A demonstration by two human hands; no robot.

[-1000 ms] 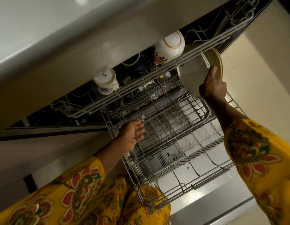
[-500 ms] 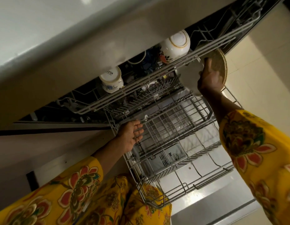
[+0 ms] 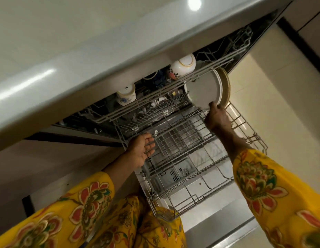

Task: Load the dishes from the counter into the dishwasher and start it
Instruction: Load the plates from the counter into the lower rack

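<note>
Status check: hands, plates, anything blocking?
Right hand holds white plate upright at lower rack; left hand open on rack edge. Upper rack overhangs plate.

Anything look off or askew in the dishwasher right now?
Nothing broken or spilled. The right hand holds two plates on edge under the upper rack, not yet seated in the lower rack. Two cups sit upside down above, as expected.

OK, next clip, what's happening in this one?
A person is loading a dishwasher. The right hand grips the lower edge of a white plate, standing it on edge at the far end of the pulled-out lower rack, beside a tan-rimmed plate. The left hand rests open at the rack's near side. Two cups sit upside down in the upper rack.
</note>
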